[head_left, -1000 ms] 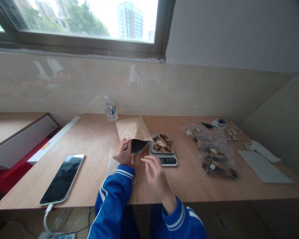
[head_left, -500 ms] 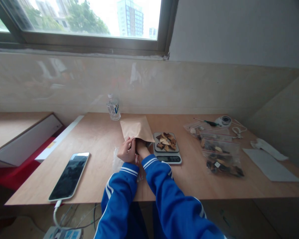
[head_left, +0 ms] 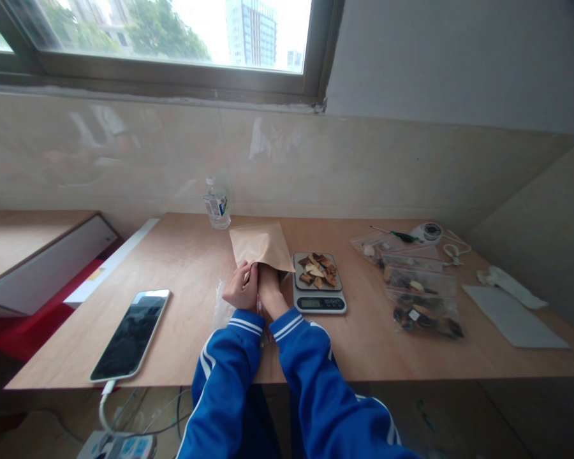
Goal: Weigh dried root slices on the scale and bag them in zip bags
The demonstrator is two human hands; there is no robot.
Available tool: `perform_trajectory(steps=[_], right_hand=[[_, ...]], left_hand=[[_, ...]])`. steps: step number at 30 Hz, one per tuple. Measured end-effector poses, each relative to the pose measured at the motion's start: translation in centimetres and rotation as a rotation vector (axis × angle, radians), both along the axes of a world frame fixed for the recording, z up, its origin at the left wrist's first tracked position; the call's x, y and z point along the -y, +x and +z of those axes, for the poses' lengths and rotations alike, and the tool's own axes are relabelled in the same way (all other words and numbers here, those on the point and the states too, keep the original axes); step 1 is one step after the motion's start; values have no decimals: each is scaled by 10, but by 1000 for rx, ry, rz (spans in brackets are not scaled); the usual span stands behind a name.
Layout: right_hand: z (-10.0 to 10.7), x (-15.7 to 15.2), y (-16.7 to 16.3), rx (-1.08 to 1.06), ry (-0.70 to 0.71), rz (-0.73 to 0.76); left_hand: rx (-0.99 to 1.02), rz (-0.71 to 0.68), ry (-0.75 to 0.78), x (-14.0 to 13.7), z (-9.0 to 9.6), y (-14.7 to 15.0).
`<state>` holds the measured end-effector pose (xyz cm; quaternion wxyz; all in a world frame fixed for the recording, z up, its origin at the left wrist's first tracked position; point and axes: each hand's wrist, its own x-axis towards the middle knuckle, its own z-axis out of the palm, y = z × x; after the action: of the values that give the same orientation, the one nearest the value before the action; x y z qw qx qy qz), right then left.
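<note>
A brown paper bag [head_left: 263, 244] lies on the table with its mouth toward me. My left hand [head_left: 241, 285] pinches the bag's near edge between closed fingers. Inside the mouth is my right hand [head_left: 270, 290]; its fingers are hidden by the paper, and only the wrist and back part show. Just right of the bag stands a kitchen scale [head_left: 319, 306] with brown dried slices [head_left: 319, 271] heaped on its plate. Under and beside my left hand lies a clear plastic bag [head_left: 222, 306], partly covered.
A phone [head_left: 131, 335] on a white cable lies at the left. Behind the paper bag stands a plastic bottle [head_left: 217, 205]. On the right are zip bags of dried pieces [head_left: 425, 306], a screwdriver [head_left: 404, 237], a white camera [head_left: 429, 233] and a white sheet [head_left: 514, 317].
My right hand has shifted slightly, and more of its wrist now shows at the bag's mouth. My left hand keeps its hold on the edge. The view has moved a little.
</note>
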<state>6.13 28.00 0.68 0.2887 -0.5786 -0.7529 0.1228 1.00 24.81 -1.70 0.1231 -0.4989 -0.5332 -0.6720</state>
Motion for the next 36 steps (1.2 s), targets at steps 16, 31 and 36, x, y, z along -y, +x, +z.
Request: perform_trajectory(steps=[16,31,36], right_hand=[[6,125,81,-362,344,-246],[18,105,176,-528,252,-331],[3,109,176,-496,48,-256]], left_hand=[[27,9,4,1,0,1],[39,-17,-50,2,2,3],[31,-39,-57,2,0,2]])
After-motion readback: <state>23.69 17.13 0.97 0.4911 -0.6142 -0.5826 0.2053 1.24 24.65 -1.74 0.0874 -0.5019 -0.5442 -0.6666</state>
